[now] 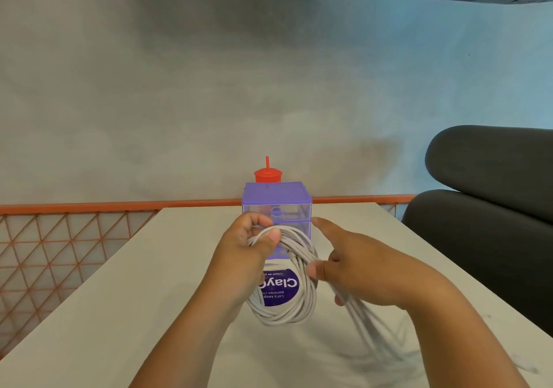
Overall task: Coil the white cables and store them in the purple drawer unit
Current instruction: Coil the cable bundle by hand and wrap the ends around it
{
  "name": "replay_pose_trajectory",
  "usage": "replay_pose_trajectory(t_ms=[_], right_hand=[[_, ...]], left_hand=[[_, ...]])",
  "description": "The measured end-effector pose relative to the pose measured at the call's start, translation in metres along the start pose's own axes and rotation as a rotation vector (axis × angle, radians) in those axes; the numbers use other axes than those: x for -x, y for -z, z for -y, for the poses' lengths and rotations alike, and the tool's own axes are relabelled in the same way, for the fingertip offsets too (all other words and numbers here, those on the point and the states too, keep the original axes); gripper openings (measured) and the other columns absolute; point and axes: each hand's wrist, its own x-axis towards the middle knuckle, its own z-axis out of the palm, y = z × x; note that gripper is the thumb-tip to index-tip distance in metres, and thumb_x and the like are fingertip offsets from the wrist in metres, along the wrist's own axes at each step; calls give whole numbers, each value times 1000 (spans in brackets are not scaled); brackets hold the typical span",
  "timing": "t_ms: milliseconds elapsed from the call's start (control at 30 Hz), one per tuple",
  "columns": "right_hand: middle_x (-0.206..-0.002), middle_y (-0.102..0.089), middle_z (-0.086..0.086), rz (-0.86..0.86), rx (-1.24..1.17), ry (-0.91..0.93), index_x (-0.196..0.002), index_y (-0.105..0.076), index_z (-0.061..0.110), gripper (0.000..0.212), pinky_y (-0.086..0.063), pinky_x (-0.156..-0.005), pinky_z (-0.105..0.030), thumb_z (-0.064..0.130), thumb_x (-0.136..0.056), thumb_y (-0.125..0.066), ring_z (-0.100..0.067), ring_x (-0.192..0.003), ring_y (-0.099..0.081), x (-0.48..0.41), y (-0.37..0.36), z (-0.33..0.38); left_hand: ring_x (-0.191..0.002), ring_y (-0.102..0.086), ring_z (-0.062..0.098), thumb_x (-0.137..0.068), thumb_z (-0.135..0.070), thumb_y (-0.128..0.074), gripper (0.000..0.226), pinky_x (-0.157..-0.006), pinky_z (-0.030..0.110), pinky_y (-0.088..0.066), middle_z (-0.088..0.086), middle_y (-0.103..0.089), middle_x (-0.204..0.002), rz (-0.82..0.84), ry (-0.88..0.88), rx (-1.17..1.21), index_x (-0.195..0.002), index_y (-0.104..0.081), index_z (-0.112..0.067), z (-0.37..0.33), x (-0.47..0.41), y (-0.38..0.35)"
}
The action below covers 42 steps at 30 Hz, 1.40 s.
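A white cable (294, 313) hangs as a round coil of several loops above the table. My left hand (245, 253) grips the top of the coil, thumb pressed over the loops. My right hand (347, 268) pinches the cable at the coil's right side, and loose strands trail blurred from it down to the right. Just behind the hands stands the purple drawer unit (276, 199) with translucent drawers; its lower part is hidden by the hands and the coil.
A purple round sticker (281, 289) lies on the white table (179, 268) under the coil. A red cup with a straw (267, 175) stands behind the unit. An orange mesh railing (59, 238) borders the left and far side. A dark padded chair (493, 202) is at the right.
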Motion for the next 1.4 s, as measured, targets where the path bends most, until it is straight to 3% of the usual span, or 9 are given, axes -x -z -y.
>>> replay_pose_trajectory(t_ms=[133, 300, 433, 567, 767, 900, 967, 1067, 1400], right_hand=[[-93, -62, 6, -152, -45, 58, -113, -50, 30, 24, -46, -62, -22, 37, -91, -52, -11, -79, -59, 4, 7, 4], [-69, -62, 12, -259, 28, 197, -83, -70, 23, 11, -39, -54, -15, 33, -81, -67, -2, -64, -54, 7, 12, 3], [-75, -66, 11, -232, 35, 267, -83, -69, 24, 7, -48, -68, -24, 28, -84, -64, -4, -74, -59, 15, 18, 6], [-78, -65, 8, -68, 62, 166, -86, -60, 25, 2, -52, -62, -26, 24, -87, -60, -5, -62, -62, 19, 18, 6], [-81, -51, 3, -340, 280, 75, -85, -40, 20, 21, -31, -50, -19, 33, -86, -56, -17, -70, -46, 10, -11, 24], [-82, -49, -2, -541, 307, 70, -91, -41, 18, 14, -31, -51, -27, 29, -91, -49, -27, -76, -48, 1, -12, 23], [-82, -53, -2, -598, 234, 41, -98, -49, 18, 17, -39, -61, -30, 34, -93, -46, -27, -83, -56, -2, -5, 17], [-80, -53, 1, -623, 200, 36, -101, -52, 18, 21, -43, -68, -29, 37, -94, -45, -23, -83, -57, -4, 0, 10], [-67, -46, 3, -527, 155, 21, -78, -51, 16, 10, -31, -48, -20, 21, -86, -51, -17, -64, -47, -5, -10, 12]], left_hand=[[-56, -50, 2, -92, -20, -52, 10, -52, 19, -38, -7, -56, -81, -36, -88, -206, -85, -51, -27, 6, -2, -2], [-74, -61, 14, -95, -32, -45, 8, -63, 32, -48, -3, -63, -84, 153, -182, -464, -94, -50, -27, 16, 1, -4], [-47, -35, 8, -97, -30, -41, 12, -46, 20, -29, -9, -45, -64, 281, 5, -186, -95, -51, -24, 10, 3, -2], [-45, -34, 8, -97, -23, -41, 15, -45, 21, -29, -5, -44, -66, 163, 14, -118, -87, -51, -28, 6, 3, -5], [-65, -50, 13, -95, -19, -42, 20, -61, 29, -41, -3, -56, -80, 5, -168, -257, -82, -48, -34, 11, 3, -16], [-42, -45, 11, -88, -12, -53, 11, -46, 24, -41, 4, -60, -73, 88, 45, 293, -95, -57, -20, -8, 6, -8], [-44, -49, 15, -78, -25, -54, 26, -52, 29, -44, 8, -62, -69, 211, 117, 537, -98, -59, -8, -14, 9, -3], [-44, -47, 17, -89, -30, -45, 32, -61, 34, -48, 8, -53, -58, 275, 194, 543, -92, -60, -2, -15, 12, -7], [-38, -31, 12, -93, -13, -29, 30, -43, 22, -34, 0, -38, -47, 256, 194, 308, -79, -54, -7, -16, 14, -9]])
